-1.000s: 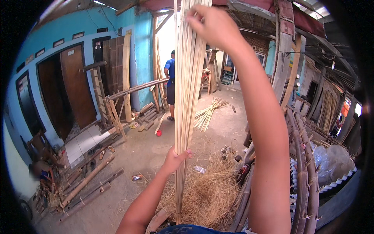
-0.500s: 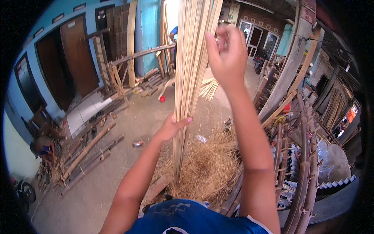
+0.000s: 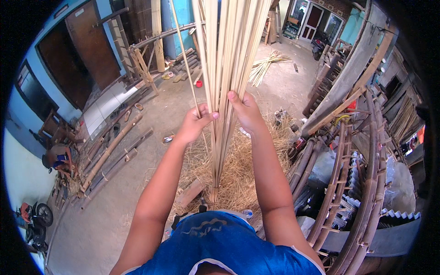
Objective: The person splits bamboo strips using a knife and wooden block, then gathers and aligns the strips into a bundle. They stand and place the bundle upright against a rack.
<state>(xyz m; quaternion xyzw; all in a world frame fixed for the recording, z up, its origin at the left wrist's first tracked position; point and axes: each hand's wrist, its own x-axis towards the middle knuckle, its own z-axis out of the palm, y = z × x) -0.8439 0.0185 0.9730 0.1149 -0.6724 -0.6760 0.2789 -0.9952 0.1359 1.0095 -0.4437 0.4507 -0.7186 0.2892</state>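
A tall bundle of thin, pale bamboo strips (image 3: pixel 231 55) stands upright before me, its lower end narrowing near the shavings and its top fanning out past the upper edge of the view. My left hand (image 3: pixel 195 124) is closed on the bundle's left side, thumb across the front. One bamboo strip (image 3: pixel 183 50) slants away from the rest and passes by the left fingers. On the right side, my right hand (image 3: pixel 248 113) grips the bundle, thumb up in front and the other fingers hidden behind. Below lies a heap of straw-coloured shavings (image 3: pixel 252 160).
Bamboo poles (image 3: pixel 110 153) lie on the floor at left, near a seated person (image 3: pixel 63 160) and a motorbike (image 3: pixel 39 220). More strips (image 3: pixel 268 66) lie spread ahead. A wooden block (image 3: pixel 190 192) sits beside the shavings. Long bamboo rails (image 3: pixel 371 183) stand at right.
My right hand has come down from high beside the bundle and now grips it. The left hand has risen slightly; one strip now leans apart at left, and the strips are spread wider.
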